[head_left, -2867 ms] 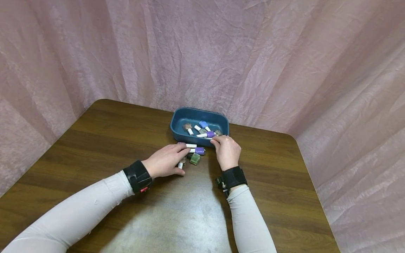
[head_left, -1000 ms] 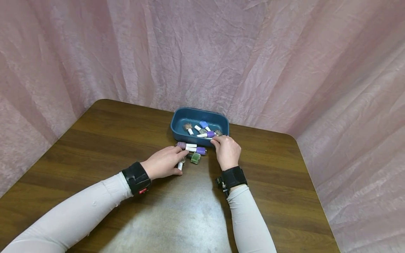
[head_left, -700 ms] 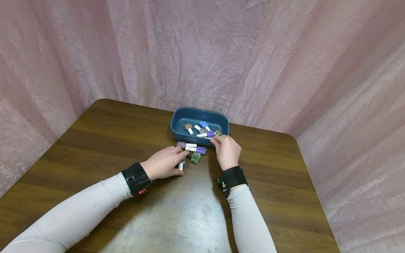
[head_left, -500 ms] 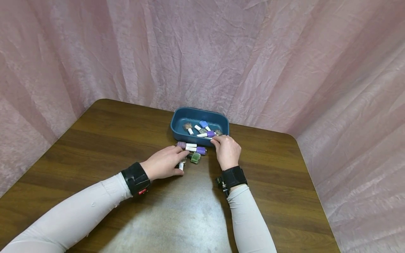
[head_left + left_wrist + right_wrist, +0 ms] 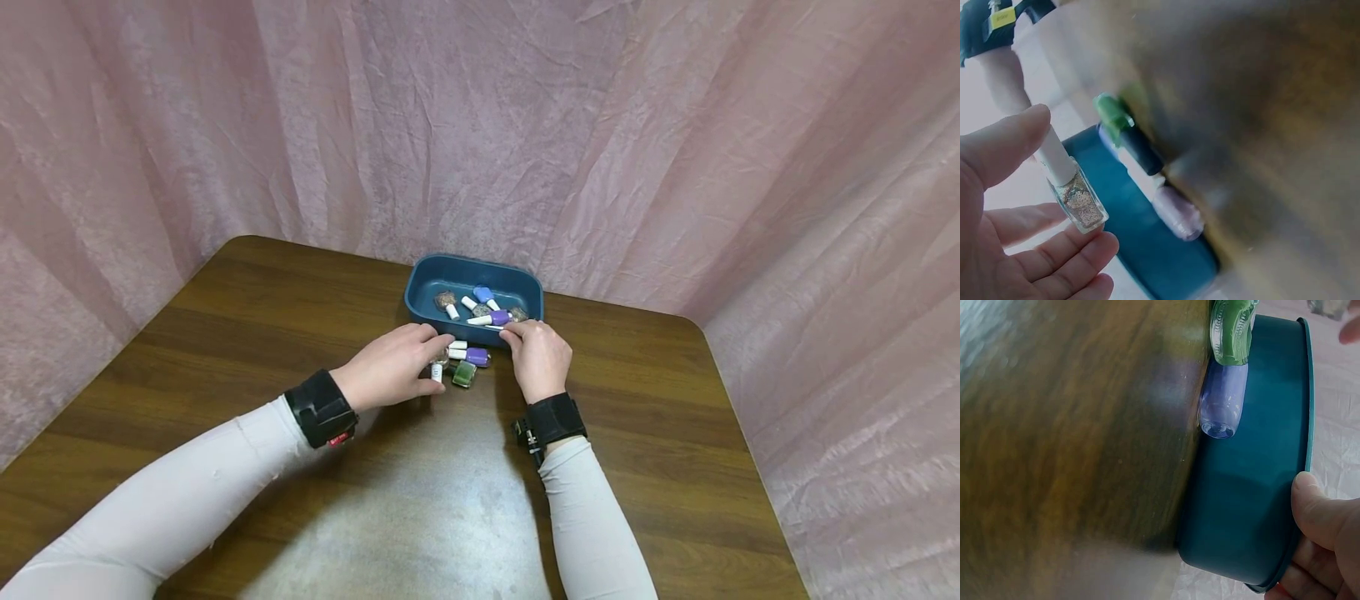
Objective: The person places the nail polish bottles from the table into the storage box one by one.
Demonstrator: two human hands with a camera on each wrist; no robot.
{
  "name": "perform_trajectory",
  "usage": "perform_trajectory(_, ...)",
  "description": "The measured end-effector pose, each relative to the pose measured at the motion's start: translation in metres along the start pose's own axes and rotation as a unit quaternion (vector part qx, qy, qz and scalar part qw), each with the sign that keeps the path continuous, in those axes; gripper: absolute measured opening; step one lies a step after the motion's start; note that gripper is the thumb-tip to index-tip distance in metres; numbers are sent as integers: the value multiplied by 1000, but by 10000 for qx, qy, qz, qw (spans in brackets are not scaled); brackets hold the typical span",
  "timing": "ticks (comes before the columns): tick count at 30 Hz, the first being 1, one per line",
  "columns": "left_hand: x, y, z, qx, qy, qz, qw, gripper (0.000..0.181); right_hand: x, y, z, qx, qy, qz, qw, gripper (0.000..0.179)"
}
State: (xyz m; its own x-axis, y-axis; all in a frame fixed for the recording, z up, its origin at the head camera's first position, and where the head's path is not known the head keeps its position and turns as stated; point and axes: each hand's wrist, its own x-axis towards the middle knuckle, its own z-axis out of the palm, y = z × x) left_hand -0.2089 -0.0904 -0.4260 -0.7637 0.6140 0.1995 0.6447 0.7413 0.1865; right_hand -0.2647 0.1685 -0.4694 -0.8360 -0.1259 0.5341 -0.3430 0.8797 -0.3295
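My left hand [image 5: 392,365] pinches a nail polish bottle [image 5: 1079,197] with a white cap and gold-pink glitter, between thumb and fingers. In the left wrist view the bottle is held above the table, cap beside the thumb. My right hand [image 5: 542,358] grips the near right rim of a blue-green bin [image 5: 1254,481], thumb on the outside of the wall. On the table in front of the bin lie a green bottle [image 5: 465,374] with a black cap, a purple bottle [image 5: 477,357] with a white cap, and a mauve bottle [image 5: 1179,212], which the left hand partly covers in the head view.
Inside the bin lie several more polish bottles, among them a blue one [image 5: 483,295], a purple one [image 5: 499,317] and a brown glitter one [image 5: 446,298]. The bin stands at the far edge of the brown wooden table [image 5: 637,400], with a pink curtain [image 5: 480,125] behind.
The left hand has picked up the glitter bottle and moved forward toward the bin, now over the mauve bottle. The right hand has stayed on the bin's rim.
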Motion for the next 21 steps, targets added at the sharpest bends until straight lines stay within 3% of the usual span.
perform_trajectory(10, 16, -6, -14, 140, 349, 69, 9993, 78, 0, -2, -1, 3, -3, 20, 10000, 14)
perform_trajectory(21, 36, -12, -24, 57, 319, -169, 9993, 77, -1, -2, -2, 1, -76, 74, 9999, 14)
